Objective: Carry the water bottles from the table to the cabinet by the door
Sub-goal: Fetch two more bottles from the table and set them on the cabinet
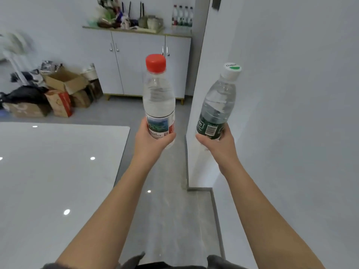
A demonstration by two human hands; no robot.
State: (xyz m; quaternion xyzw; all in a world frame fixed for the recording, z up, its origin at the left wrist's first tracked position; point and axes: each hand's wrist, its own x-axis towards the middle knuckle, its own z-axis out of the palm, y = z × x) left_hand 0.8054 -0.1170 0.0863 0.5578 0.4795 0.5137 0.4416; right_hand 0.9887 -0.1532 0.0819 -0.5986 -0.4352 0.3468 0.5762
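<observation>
My left hand (150, 141) grips the base of a clear water bottle with a red cap (158, 94), held upright in front of me. In my right hand (217, 141) is a water bottle with a white cap and dark green label (218, 105), tilted slightly right. Ahead stands a white cabinet (147, 63) with several doors. On its top at the right end stand several water bottles (182, 16). The white table (54, 171) lies at my lower left, beside my left arm.
A white wall corner (196, 113) juts out on the right, close to the right-hand bottle. Cardboard boxes (64, 88) and black bags clutter the floor left of the cabinet. Bags and jars crowd the cabinet top's left and middle. A grey floor strip runs between table and wall.
</observation>
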